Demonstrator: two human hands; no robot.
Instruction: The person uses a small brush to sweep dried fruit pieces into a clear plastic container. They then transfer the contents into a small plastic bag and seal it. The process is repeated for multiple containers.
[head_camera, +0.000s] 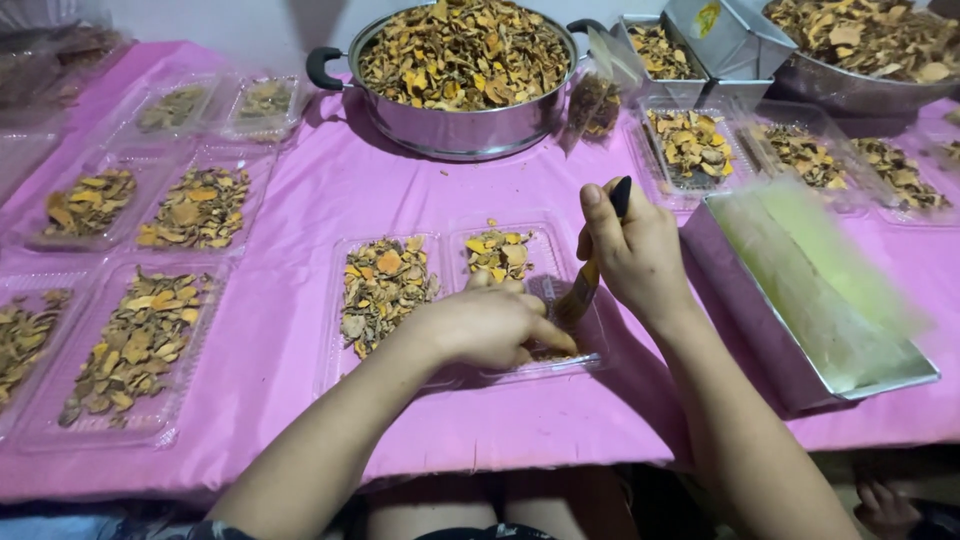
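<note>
At the near middle of the pink cloth (300, 330) lies a clear tray (520, 300), partly filled with dried yellow-brown slices (497, 252). Left hand (487, 323) rests on the tray's near half, fingers curled and pressed together, tips down on the plastic. Right hand (633, 252) hovers just above the tray's right edge, fingers wrapped tight around a black-handled tool (597, 262), thumb up along the handle; its yellowish lower end slants down toward the left fingertips, and whether it touches the tray I cannot tell. Just left of this tray sits a second tray (383, 290), heaped with the same slices. Farther left, more filled trays (170, 270) stand in rows. Behind, a steel pot (460, 125) with black handles is piled high with slices. To the right lies a long metal pan (800, 340) with a pale green, blurred lining, and beyond it small trays (690, 150) and a big bowl (850, 95) of slices.
</note>
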